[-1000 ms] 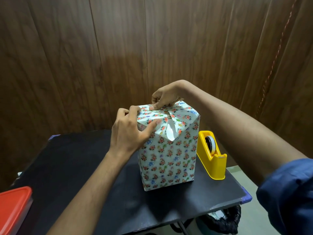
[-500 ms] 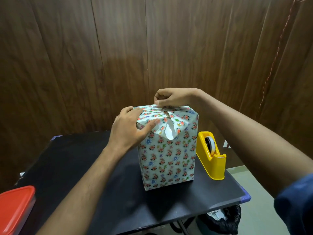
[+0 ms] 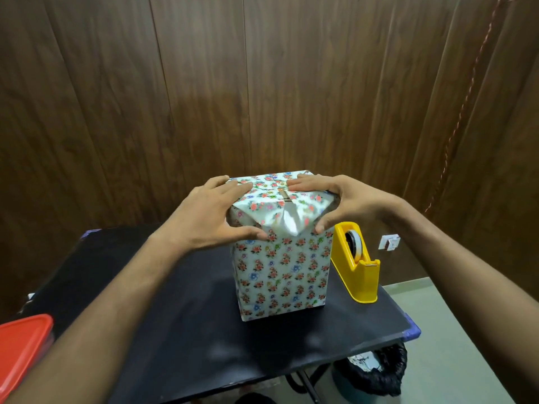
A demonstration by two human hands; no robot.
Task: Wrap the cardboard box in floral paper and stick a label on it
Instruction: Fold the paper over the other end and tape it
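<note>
Box: the cardboard box (image 3: 282, 266), covered in floral paper (image 3: 274, 199), stands upright near the middle of the black tabletop (image 3: 180, 330).
Top: folded paper flaps meet there, a white underside showing at the front.
Left hand (image 3: 204, 217): spread over the top's 9 o'clock corner, fingers (image 3: 239, 186) flat on top, thumb on the front face.
Right hand (image 3: 335, 196): arched over the 3 o'clock corner, fingers on top, thumb on the front.
Tape dispenser (image 3: 357, 262): yellow, just beside the box at 3 o'clock.
Red lid (image 3: 20, 345): at 8 o'clock, tabletop edge.
</note>
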